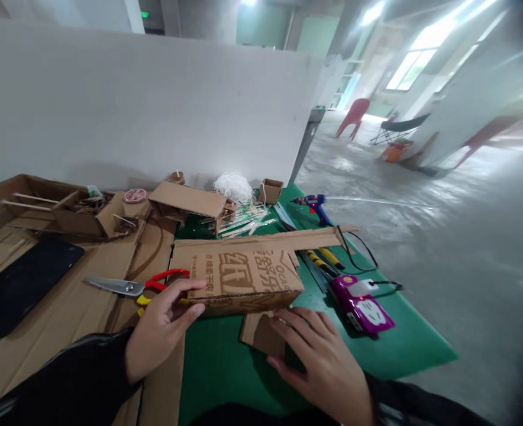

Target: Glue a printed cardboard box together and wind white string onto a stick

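A long cardboard box [248, 278] with printed brown characters lies across the middle of the green table. My left hand [161, 322] grips its left end, fingers on top and thumb at the near side. In front of the box is a small cardboard piece [264, 337], partly covered by my right hand [317, 349]. The fingers of that hand curl over the piece's right side, with the thumb at its lower edge. Scissors [132, 287] with red and yellow handles lie just beyond my left hand. A long cardboard strip [261, 241] rests behind the box.
A purple power strip [361, 305], yellow-black utility knives [328, 258] and a blue glue gun [317, 207] lie at right. A black phone-like slab [26, 284] rests on cardboard sheets at left. Cardboard constructions [188, 200] and white string [233, 187] stand along the white partition [155, 106].
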`<action>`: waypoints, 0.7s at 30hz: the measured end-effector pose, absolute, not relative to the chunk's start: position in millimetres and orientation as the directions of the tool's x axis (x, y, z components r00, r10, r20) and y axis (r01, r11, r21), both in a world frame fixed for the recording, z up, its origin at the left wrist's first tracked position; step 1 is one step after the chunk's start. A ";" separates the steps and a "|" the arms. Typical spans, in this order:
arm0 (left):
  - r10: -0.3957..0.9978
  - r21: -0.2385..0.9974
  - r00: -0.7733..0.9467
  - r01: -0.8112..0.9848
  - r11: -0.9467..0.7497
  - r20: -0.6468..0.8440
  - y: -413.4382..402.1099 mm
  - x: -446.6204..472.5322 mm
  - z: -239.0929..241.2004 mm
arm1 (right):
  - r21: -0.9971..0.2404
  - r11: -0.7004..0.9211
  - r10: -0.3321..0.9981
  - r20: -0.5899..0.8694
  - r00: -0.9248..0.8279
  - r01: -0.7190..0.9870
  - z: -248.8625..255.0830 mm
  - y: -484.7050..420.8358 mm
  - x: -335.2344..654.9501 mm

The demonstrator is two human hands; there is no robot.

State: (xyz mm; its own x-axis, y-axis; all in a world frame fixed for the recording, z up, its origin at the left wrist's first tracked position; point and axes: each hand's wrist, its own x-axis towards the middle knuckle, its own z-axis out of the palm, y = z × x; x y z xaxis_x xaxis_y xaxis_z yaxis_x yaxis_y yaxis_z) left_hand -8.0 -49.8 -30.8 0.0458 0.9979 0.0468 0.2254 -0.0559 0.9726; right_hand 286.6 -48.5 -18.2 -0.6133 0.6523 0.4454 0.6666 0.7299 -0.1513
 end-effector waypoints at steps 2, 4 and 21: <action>0.998 0.974 0.046 0.218 -0.054 0.045 -49.7 -7.8 -31.0 | -0.176 0.716 0.679 0.401 -0.615 0.676 -27.5 -52.7 285.2; 0.998 0.974 0.041 0.219 -0.054 0.046 -49.4 -7.9 -31.3 | -0.208 0.717 0.689 0.354 -0.633 0.665 -30.6 -54.5 287.0; 0.998 0.968 0.062 0.251 -0.013 -0.003 -48.6 -9.0 -37.9 | -0.319 0.621 0.781 0.332 -0.529 0.716 0.9 -5.1 331.0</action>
